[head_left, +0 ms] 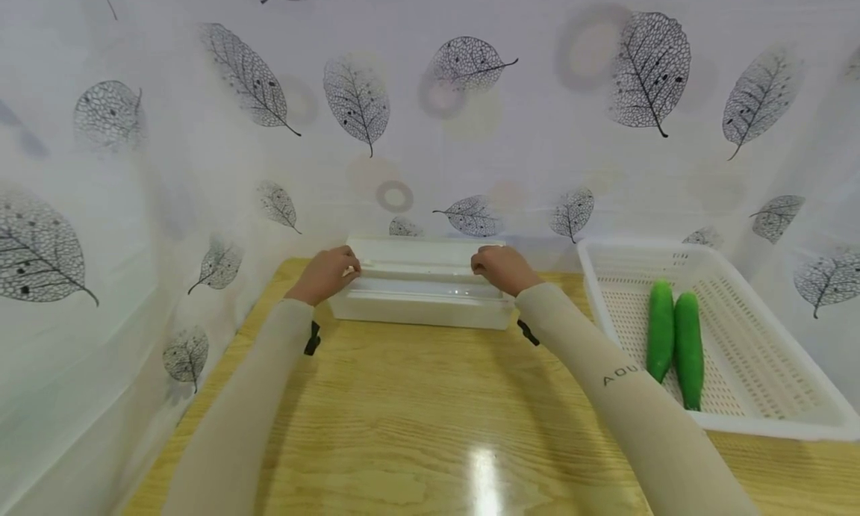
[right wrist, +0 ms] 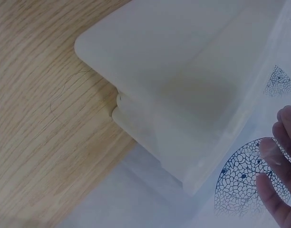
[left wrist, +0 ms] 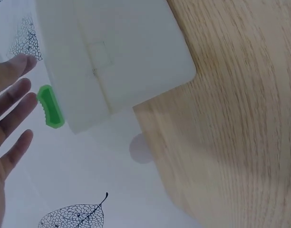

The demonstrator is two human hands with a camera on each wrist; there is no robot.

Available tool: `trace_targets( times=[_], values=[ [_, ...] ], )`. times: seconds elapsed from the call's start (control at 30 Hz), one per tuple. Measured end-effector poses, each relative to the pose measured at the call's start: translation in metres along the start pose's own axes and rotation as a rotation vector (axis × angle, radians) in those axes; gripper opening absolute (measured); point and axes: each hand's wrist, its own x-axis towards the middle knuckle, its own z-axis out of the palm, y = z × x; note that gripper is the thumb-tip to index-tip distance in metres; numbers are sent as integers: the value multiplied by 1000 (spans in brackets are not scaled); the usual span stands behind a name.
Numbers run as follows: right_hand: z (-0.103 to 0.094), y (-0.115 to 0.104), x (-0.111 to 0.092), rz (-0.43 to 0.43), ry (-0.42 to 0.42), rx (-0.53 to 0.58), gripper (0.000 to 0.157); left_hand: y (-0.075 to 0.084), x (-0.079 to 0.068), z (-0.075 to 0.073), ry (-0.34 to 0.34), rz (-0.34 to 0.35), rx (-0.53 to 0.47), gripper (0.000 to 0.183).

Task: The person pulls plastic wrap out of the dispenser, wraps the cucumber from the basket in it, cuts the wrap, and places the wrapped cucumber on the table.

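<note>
A long white cling film dispenser box [head_left: 419, 313] stands at the table's back edge, its lid [head_left: 423, 249] raised behind it. Shiny clear cling film [head_left: 457, 290] shows along its opening. Over the box's left end, my left hand [head_left: 325, 275] pinches the film between thumb and index finger; the other fingers are spread in the left wrist view. My right hand [head_left: 504, 268] pinches likewise near the right end. The thin film is barely visible at the fingertips. A green slide cutter [left wrist: 51, 107] sits on the box's far edge, close to the left fingers.
On the right, a white plastic basket [head_left: 773, 426] holds two long green vegetables [head_left: 661, 325], partly behind my right forearm. Wooden tabletop [head_left: 403, 411] lies in front of the box. A pale leaf-print curtain [head_left: 416, 165] hangs behind and at the sides.
</note>
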Motion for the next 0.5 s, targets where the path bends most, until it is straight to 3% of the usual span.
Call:
trace_targets(
  times=[0.13, 0.23, 0.37, 0.5],
  values=[
    [1, 0, 1, -6, 17, -18, 12, -1, 1, -5, 87, -6, 9, 9],
    [2, 1, 1, -13, 28, -17, 12, 0, 2, -7, 106, -28, -12, 11],
    [2, 1, 1, -8, 33, -19, 13, 10, 7, -3, 45, -34, -84, 28],
    [2, 0, 1, -9, 35, -25, 13, 31, 15, 4, -25, 44, -97, 35]
  ],
)
